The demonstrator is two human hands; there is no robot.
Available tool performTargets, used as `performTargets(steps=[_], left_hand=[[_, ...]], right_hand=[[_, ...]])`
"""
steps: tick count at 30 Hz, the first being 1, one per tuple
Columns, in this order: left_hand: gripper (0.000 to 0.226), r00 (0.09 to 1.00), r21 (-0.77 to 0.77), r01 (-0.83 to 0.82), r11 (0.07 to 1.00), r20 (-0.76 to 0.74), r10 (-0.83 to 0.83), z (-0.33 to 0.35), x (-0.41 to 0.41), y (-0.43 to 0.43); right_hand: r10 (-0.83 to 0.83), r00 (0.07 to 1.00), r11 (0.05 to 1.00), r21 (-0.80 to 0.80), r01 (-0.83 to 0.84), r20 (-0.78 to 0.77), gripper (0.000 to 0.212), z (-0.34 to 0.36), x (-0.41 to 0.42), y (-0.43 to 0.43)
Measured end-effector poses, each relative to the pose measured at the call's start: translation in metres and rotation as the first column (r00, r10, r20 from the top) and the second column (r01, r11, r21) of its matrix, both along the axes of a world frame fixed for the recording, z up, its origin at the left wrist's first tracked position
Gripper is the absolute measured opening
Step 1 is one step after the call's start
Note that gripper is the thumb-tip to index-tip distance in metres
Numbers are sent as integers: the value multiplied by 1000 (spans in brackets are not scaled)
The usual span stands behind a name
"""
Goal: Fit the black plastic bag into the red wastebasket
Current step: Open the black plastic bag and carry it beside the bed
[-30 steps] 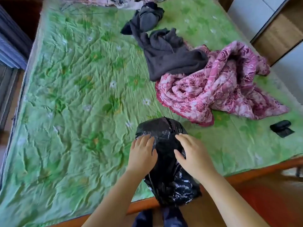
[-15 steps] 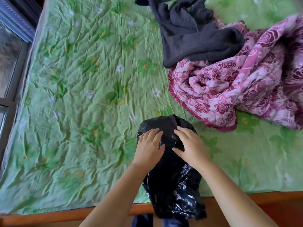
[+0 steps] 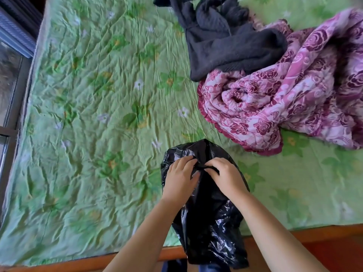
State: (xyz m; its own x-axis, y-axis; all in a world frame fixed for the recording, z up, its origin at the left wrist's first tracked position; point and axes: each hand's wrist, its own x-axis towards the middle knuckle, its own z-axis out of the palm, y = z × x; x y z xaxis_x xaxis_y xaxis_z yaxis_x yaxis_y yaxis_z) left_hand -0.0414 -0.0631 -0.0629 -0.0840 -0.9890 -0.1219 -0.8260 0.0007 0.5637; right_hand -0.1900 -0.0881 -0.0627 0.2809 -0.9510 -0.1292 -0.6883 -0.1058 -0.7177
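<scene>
Black plastic bag lies on the bed edge; left hand and right hand pinch its film, probably to open its mouth.

Bed with quilt, garment, bag

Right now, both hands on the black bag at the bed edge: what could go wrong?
1. Left hand and right hand pinch the black plastic bag at one bunched spot; pulling hard could tear the film.
2. Its lower end hangs past the wooden bed edge; let go, it may slide off.
3. The wastebasket is not in view.
</scene>
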Motion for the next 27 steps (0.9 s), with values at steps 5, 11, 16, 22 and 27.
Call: performTargets(steps=[5,11,16,22,27], left_hand=[[28,997,-110,-15,994,-73,7,29,-2,-4],[12,982,-215,-10,977,-186,-31,83,-7,-9],[11,954,-285,32,958,-278,-115,134,-11,-11],[22,858,-292,-12,956,-495,-141,198,-13,-5],[33,757,-306,-12,952,-624,-191,248,-6,5]], right_hand=[[-48,997,995,-87,54,64,9,37,-2,-3],[-71,988,973,-207,99,138,9,95,-4,-2],[-126,982,931,-324,165,138,14,153,-13,10],[-245,961,844,-461,275,126,33,210,-30,40],[-310,942,799,-501,332,131,42,238,-43,65]])
